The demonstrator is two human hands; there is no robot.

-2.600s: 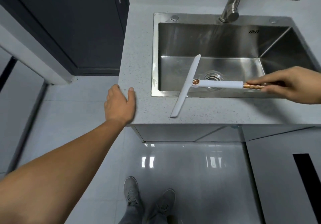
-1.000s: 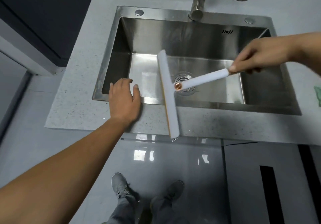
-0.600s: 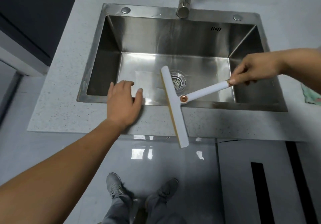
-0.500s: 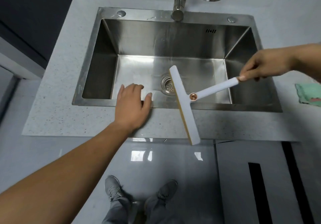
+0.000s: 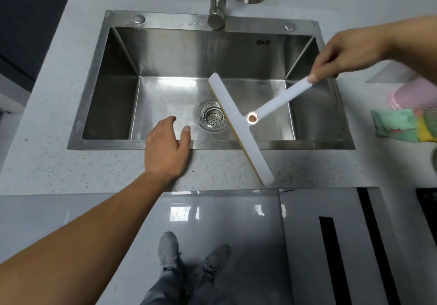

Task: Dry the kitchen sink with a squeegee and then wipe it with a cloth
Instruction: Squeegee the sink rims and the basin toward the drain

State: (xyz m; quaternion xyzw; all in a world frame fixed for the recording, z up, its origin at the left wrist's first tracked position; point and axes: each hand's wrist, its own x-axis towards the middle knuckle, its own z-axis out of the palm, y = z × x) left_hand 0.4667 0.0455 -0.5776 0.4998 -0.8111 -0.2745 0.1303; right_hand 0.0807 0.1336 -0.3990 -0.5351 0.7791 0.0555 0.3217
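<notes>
1. Head view, tool: the white T-shaped plastic squeegee [image 5: 237,125] is held over the rectangular stainless-steel sink [image 5: 189,51]. Its blade slants from above the basin floor, beside the round perforated drain strainer [image 5: 212,116], across the front rim and out over the grey speckled countertop [image 5: 71,162].
2. Head view, hands: the right hand [image 5: 347,54] pinches the far end of the handle, fingers curled round it. The left hand [image 5: 165,148] lies flat on the sink's front rim, fingers straight, holding nothing.
3. Head view, cloth: the green cloth [image 5: 397,126] lies on the counter right of the sink, untouched (a pink cup [image 5: 411,94] stands just behind it).
4. Step in hand: the squeegee stage, judged barely begun. The blade appears lifted clear of the steel.
5. Next move calls for setting the blade edge flat against the basin floor or a wall, then drawing it toward the drain under even pressure.
</notes>
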